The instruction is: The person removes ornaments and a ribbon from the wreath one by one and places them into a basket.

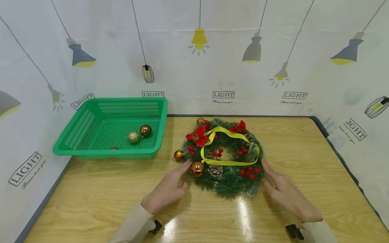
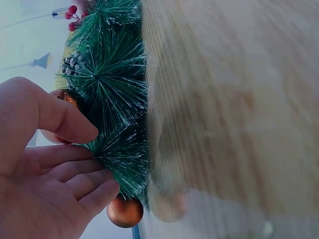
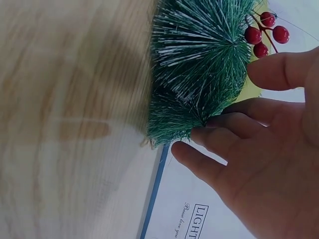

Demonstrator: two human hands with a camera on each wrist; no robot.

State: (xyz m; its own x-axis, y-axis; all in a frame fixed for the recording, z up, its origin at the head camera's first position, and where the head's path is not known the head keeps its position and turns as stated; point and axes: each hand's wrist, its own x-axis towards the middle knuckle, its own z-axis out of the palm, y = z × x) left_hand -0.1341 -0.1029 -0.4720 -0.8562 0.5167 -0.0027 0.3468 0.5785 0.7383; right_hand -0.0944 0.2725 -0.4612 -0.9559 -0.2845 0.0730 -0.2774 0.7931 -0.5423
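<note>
a christmas wreath [image 1: 225, 157] lies flat on the wooden table [image 1: 91, 202], just right of a green basket [image 1: 91, 148]. the left hand [image 1: 170, 189] rests at the wreath's left edge with its fingers [image 2: 75, 174] straight and loose, tips touching the green needles beside a copper bauble [image 1: 197, 168] — nothing is clasped. the right hand [image 1: 285, 192] lies at the wreath's right edge, fingers [image 3: 224, 129] likewise extended and relaxed, brushing the needles near a cluster of red berries [image 3: 264, 32]. a yellow ribbon [image 1: 231, 148] loops across the wreath. in the basket sit a gold ball [image 1: 133, 137] and a bronze ball [image 1: 146, 130], touching each other.
</note>
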